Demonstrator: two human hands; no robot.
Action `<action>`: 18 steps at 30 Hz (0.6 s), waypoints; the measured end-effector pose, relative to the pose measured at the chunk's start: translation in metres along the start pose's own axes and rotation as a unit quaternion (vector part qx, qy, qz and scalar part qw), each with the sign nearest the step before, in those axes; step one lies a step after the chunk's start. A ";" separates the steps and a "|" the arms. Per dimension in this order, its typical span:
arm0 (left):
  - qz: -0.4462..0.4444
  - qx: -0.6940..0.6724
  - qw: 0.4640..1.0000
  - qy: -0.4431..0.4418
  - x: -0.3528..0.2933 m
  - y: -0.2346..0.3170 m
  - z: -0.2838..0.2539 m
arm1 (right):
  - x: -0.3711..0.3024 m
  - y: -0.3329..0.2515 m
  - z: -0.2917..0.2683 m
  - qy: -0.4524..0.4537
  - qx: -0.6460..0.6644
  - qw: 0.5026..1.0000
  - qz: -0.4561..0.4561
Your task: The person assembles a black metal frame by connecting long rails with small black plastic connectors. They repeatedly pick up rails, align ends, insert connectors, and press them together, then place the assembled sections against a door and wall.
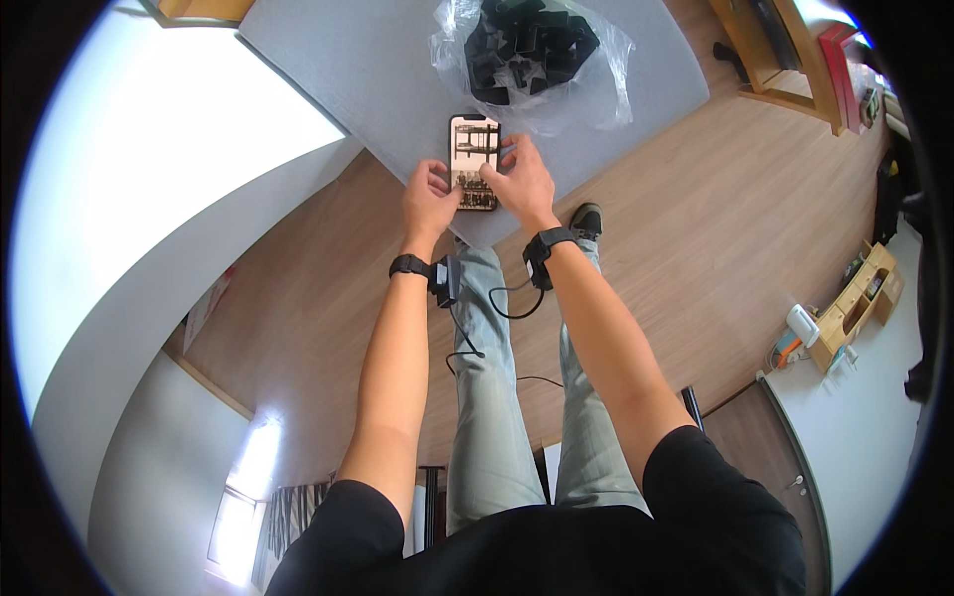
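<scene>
Between my hands is a smartphone (475, 164), its lit screen showing a picture of a dark shelf-like frame. My left hand (431, 203) closes on its lower left side, thumb by the screen's edge. My right hand (524, 183) holds the right side with curled fingers, its thumb reaching over the screen. The phone is over the near corner of the grey table (368, 79); whether it touches the tabletop I cannot tell. Just beyond it lies an opened clear plastic bag (608, 84) with many black plastic pieces (527, 45) in it.
Black straps with small boxes and cables (517, 308) sit on both my wrists, the cables hanging over my legs. Wooden floor (656, 238) surrounds the table's near side. A wooden chair-like piece (785, 70) stands far right; a small wooden shelf unit (855, 308) is at right.
</scene>
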State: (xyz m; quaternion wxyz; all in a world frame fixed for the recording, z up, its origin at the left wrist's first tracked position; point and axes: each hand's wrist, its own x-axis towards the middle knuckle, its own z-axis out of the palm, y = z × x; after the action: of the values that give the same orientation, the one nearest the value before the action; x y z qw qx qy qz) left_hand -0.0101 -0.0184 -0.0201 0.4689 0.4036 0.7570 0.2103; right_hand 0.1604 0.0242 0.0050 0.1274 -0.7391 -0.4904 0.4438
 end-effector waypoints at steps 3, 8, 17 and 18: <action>0.006 -0.005 1.000 0.000 0.001 0.002 0.000 | 0.000 0.001 0.001 0.011 0.020 1.000 -0.006; 0.008 -0.028 1.000 0.005 0.001 0.002 0.001 | 0.001 0.005 0.002 0.009 0.026 1.000 -0.011; 0.011 -0.035 0.999 -0.002 0.002 -0.006 0.001 | 0.004 0.010 0.009 0.002 0.039 0.999 0.003; 0.015 -0.029 0.999 -0.006 0.002 -0.006 0.000 | 0.004 0.011 0.009 0.005 0.045 0.999 0.003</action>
State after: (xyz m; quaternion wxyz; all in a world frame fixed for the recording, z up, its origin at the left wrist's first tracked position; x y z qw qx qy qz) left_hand -0.0135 -0.0202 -0.0256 0.4813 0.4027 0.7416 0.2370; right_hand 0.1605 0.0198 -0.0093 0.1613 -0.7366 -0.4668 0.4620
